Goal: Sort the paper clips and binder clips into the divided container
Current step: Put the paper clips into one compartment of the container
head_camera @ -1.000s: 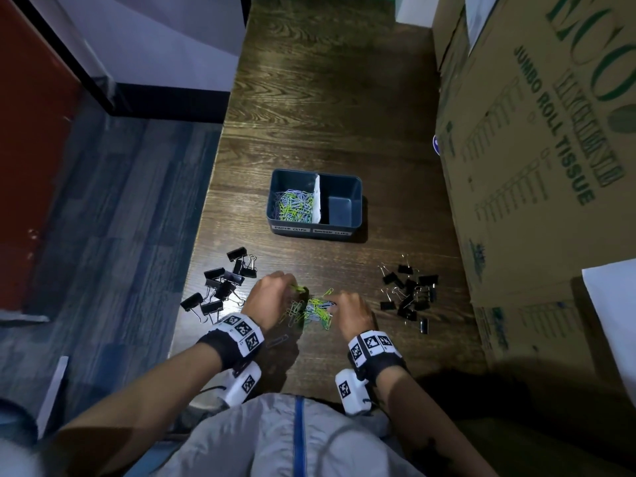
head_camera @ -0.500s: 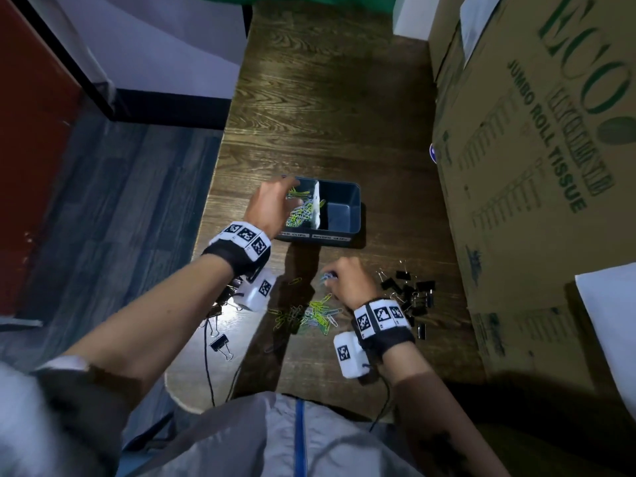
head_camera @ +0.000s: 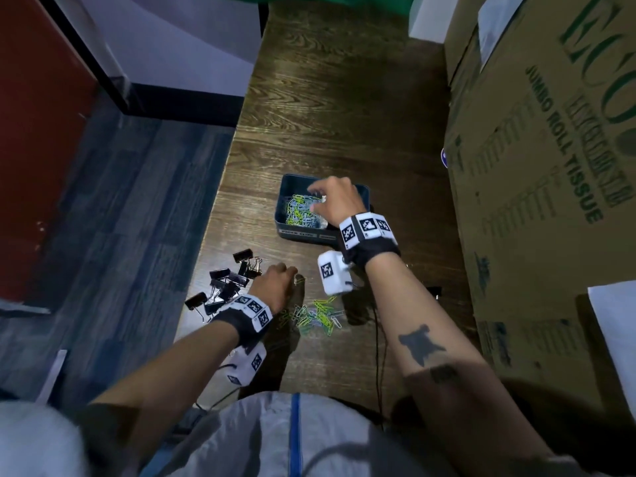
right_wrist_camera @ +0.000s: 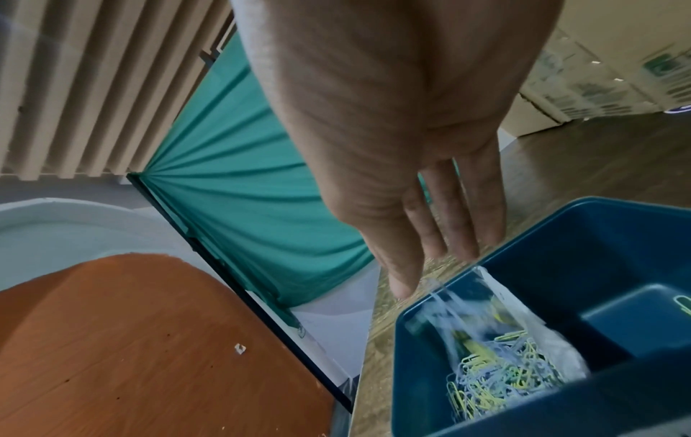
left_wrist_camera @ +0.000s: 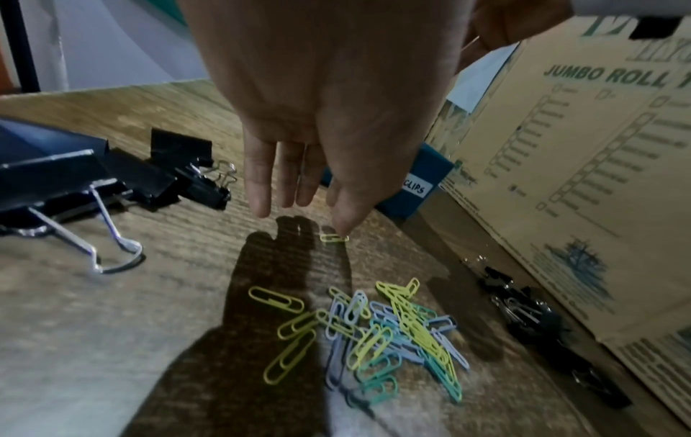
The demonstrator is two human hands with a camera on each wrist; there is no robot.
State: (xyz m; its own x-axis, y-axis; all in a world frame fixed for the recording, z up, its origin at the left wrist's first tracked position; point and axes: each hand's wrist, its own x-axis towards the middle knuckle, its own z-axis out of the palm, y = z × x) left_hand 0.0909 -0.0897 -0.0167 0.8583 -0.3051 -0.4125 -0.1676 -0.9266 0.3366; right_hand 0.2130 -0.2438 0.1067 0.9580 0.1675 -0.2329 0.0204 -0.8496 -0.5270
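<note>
Divided container point(head_camera: 285, 232): dark blue, on the wooden tabletop point(head_camera: 344, 108), split into 2 compartments. Left compartment holds a heap of coloured paper clips point(head_camera: 299, 215); more clips appear as blurred streaks over that heap in the right wrist view, apparently falling in. Right compartment: no binder clips visible, only 1 stray yellow clip point(right_wrist_camera: 682, 304) at its edge. Right hand point(head_camera: 335, 201): above the left compartment, fingers straight and spread, holding nothing. Left hand point(left_wrist_camera: 329, 118): low over the tabletop, fingers extended, 1 fingertip on a single yellow paper clip point(left_wrist_camera: 334, 238); nothing gripped. Remaining: a loose pile of paper clips point(left_wrist_camera: 377, 331) near the person, large black binder clips point(head_camera: 230, 280) to the left, smaller ones point(left_wrist_camera: 523, 310) beside the cardboard box point(head_camera: 550, 166). Judged progress: paper clips mostly sorted; binder clips not yet started.
</note>
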